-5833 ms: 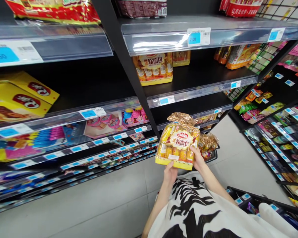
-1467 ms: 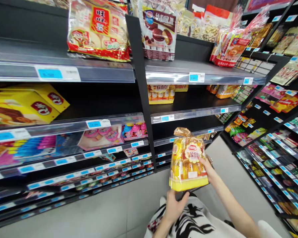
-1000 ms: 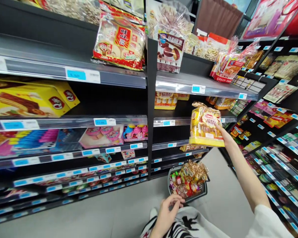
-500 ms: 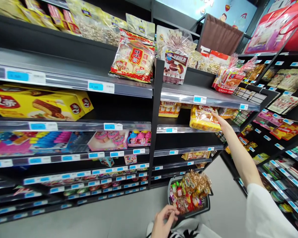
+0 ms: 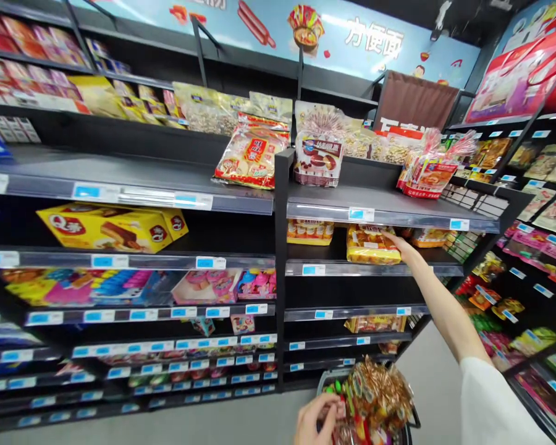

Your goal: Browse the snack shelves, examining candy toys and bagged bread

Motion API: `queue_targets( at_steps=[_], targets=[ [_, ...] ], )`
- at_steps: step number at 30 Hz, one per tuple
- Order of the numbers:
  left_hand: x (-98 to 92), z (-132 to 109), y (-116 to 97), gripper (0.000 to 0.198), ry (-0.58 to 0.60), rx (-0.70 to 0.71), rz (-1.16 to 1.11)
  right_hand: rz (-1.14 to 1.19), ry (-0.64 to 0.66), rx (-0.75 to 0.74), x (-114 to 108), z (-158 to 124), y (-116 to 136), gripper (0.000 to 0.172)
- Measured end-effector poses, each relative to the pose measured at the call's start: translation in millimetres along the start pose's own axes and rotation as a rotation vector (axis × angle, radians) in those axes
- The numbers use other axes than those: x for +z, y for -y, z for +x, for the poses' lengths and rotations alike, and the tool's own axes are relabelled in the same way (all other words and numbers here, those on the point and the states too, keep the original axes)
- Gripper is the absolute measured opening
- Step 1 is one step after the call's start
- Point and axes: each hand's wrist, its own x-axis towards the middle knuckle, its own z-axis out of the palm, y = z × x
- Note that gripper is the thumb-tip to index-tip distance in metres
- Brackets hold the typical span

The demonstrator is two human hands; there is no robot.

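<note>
My right hand (image 5: 397, 243) reaches across to the shelf, its fingers closed on the right end of a yellow pack of soft bread (image 5: 371, 252). That pack lies at the shelf's front edge, with a similar pack to its left and another to its right. Low in the view, my left hand (image 5: 319, 418) hovers over the near left side of a dark shopping basket (image 5: 325, 378). Its fingers are loosely curled, with nothing visible in them. Inside the basket are shiny gold wrapped packs (image 5: 375, 392) and several colourful packets, partly hidden by the hand.
Above the bread stand a chocolate pie bag (image 5: 319, 159) and red bread packs (image 5: 429, 173). Yellow cake boxes (image 5: 113, 227) and a red-and-white cracker bag (image 5: 252, 151) occupy shelves to the left. A dark upright post (image 5: 282, 278) divides the shelving. More stocked shelves line the right side.
The view has shifted, showing more of the upper shelves and wall sign. The soft bread pack sits farther back and flatter on its shelf, my right hand still on it. My left hand stays by the basket.
</note>
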Motion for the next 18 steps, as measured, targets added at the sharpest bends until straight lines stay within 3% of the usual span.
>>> queue_targets(
  at_steps=[3, 6, 9, 13, 18],
  targets=[
    [12.9, 51.8, -43.9, 0.031, 0.083, 0.243, 0.186, 0.030, 0.056, 0.037, -8.8, 12.3, -1.4, 0.033],
    [30.3, 111.3, -88.7, 0.024, 0.043, 0.503, 0.339, 0.045, 0.098, 0.018, -14.9, 24.0, -3.1, 0.033],
    [51.9, 172.1, -118.1, 0.020, -0.035, 0.653, 0.504, 0.046, 0.157, -0.011, -17.6, 34.1, -5.7, 0.030],
    [69.7, 245.2, -137.5, 0.014, -0.074, 0.720, 0.888, 0.027, 0.244, -0.029, -16.9, 45.3, -7.7, 0.033],
    [68.5, 305.9, -160.2, 0.009, -0.058, 0.538, 1.166, 0.010, 0.404, -0.031, -10.2, 63.8, -7.9, 0.035]
  ],
)
